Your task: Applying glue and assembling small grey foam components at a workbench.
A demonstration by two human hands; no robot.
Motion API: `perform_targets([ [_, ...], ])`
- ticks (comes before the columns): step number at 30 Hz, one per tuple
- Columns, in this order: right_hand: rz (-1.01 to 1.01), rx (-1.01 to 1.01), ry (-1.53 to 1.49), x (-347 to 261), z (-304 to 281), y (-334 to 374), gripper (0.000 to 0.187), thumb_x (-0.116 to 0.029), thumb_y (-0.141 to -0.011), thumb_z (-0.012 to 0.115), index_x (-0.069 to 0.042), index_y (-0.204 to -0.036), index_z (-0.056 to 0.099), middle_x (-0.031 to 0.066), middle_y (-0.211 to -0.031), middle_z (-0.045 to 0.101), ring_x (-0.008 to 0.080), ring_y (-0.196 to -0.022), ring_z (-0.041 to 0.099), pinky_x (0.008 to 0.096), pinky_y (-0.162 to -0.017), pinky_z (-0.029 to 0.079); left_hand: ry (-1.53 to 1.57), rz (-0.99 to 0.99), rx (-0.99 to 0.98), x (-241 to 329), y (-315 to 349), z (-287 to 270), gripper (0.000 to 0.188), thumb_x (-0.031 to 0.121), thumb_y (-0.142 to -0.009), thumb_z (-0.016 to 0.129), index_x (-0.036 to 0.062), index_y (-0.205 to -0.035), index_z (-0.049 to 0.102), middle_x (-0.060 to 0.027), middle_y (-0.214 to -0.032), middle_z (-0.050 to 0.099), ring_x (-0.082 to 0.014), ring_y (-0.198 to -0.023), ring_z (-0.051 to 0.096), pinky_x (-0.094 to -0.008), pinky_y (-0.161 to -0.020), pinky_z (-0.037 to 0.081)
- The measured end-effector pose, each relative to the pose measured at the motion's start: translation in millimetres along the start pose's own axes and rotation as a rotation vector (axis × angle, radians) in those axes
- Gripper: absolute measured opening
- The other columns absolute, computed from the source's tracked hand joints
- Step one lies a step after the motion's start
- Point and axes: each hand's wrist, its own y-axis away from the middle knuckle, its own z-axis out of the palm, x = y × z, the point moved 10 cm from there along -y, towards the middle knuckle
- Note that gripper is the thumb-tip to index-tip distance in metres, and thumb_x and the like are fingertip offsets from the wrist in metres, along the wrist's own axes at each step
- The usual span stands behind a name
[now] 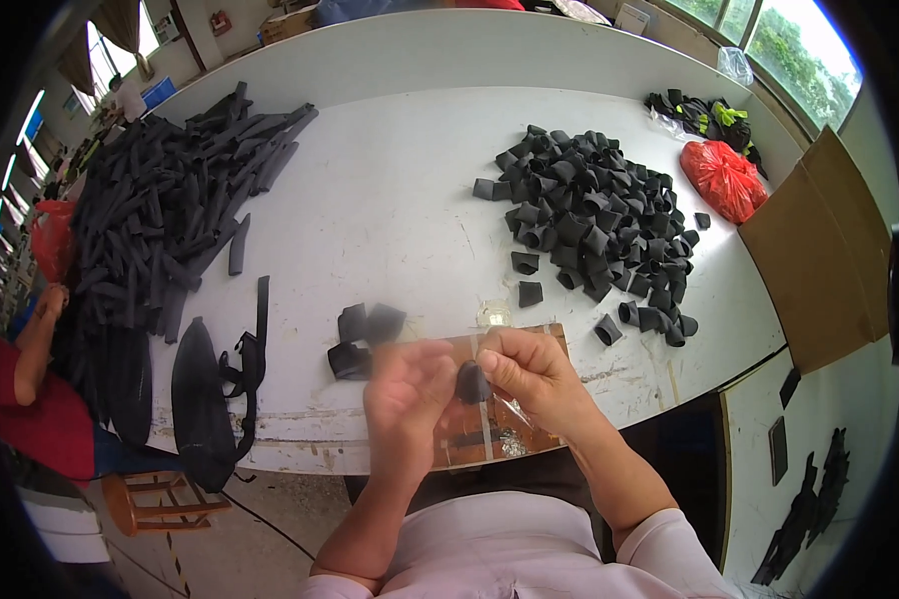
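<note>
Above the near edge of the table, my right hand [531, 381] pinches a short black fabric tube [472, 381] between thumb and fingers. My left hand [410, 394] is raised just beside the tube, smeared by motion, so its finger grip is unclear. Under both hands lies a brown board [459, 439] with strips of clear tape. A few more short black tubes [350, 360] rest to the left of my left hand. The far right of the table carries a large heap of similar short tubes [594, 215].
Long black strips [150, 200] are piled at the left, with a black pouch-like piece and strap [202, 389] nearer me. A red plastic bag [724, 180] and cardboard sheet [819, 250] stand at the right. A person in red [45, 409] and a wooden stool [160, 502] are at the left.
</note>
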Motion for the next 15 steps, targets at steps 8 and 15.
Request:
perform_targets([
  [8,-0.583,0.304,0.565,-76,1,38,0.037,-0.024,-0.067,0.072,-0.001,-0.092,0.056,0.0103,-0.079,0.055,0.0250,-0.068,0.051,0.0325,-0.058,0.043,-0.477,0.557,-0.217,56,4,34,0.010,0.008,-0.083,0.056,0.0006,-0.090,0.057,-0.0081,-0.091,0.058,-0.0149,-0.084,0.052,-0.0284,-0.078,0.040],
  [15,-0.770,0.398,0.807,-93,13,46,0.033,-0.007,-0.061,0.072,-0.002,-0.090,0.056,0.0082,-0.077,0.055,0.0238,-0.064,0.051,0.0305,-0.049,0.041,0.412,0.242,0.055,33,0,2,0.010,0.011,-0.085,0.054,0.0036,-0.080,0.052,-0.0068,-0.082,0.055,-0.0146,-0.076,0.052,-0.0287,-0.072,0.043],
])
